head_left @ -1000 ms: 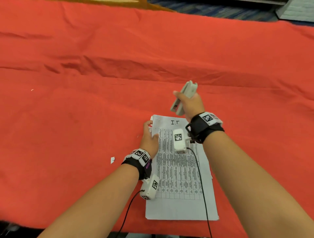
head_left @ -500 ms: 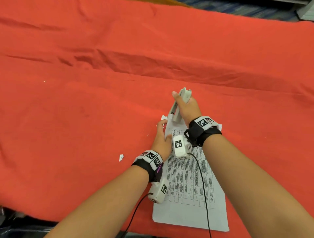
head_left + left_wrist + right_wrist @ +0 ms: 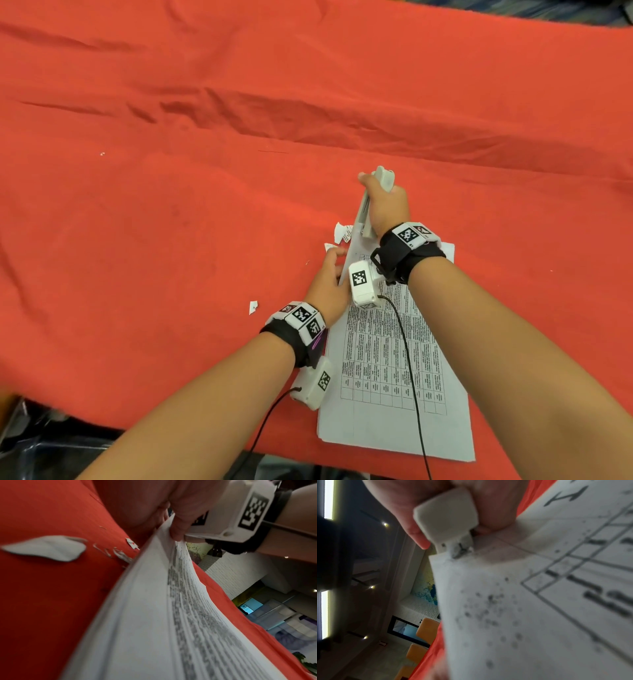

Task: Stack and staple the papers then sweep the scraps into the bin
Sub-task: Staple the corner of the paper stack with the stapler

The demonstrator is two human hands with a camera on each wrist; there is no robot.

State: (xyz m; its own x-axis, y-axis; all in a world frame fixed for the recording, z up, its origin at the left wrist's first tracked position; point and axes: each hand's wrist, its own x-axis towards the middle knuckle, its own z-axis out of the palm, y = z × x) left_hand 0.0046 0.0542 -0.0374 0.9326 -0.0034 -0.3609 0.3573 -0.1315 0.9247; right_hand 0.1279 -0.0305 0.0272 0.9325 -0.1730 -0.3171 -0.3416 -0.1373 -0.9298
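stapler [image 3: 368, 205] stands steeply, nose down on papers [image 3: 387, 359].

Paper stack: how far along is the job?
Stacked: the papers lie as one pile on the red cloth. In hand: the left hand lifts the pile's top-left corner while the right hand grips the stapler at it. Left: scraps still lie loose; no bin in view.
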